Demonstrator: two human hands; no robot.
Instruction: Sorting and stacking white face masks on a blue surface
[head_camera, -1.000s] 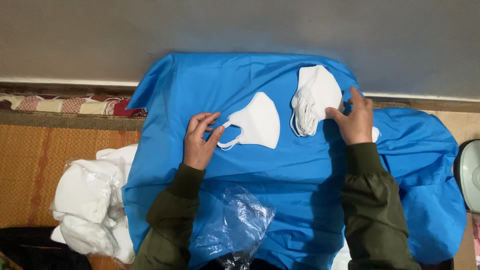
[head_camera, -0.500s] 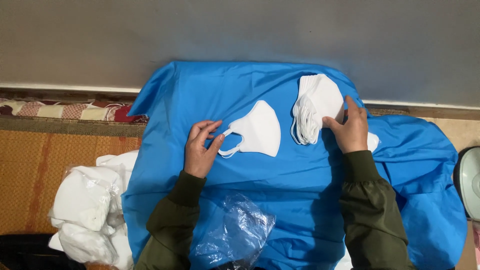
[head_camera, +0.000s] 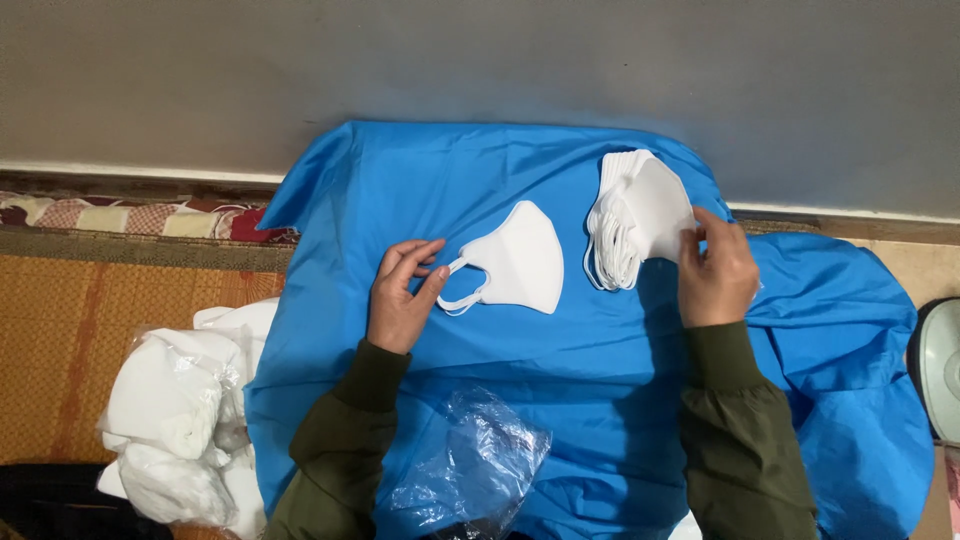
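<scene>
— Since a second ago, what moved?
— Right hand (head_camera: 715, 275) shifted from the far edge of the stack (head_camera: 635, 215) to its right side; its grip pinches the top mask.
— And the left hand (head_camera: 400, 300)?
— Fingers pinch the ear loop of one mask (head_camera: 515, 260) lying flat mid-cloth (head_camera: 600, 400).
— Anything else?
— One clear bag (head_camera: 470, 470) near; white bundle (head_camera: 175, 410) left. Stack count: cannot tell.

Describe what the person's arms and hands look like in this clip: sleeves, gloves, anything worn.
Both arms wear long dark olive-green sleeves of a soft, slightly creased fabric, each ending in a snug ribbed cuff at the wrist. The left hand and right hand are bare: no gloves. No rings, watch or bracelet can be seen from this view.
</scene>
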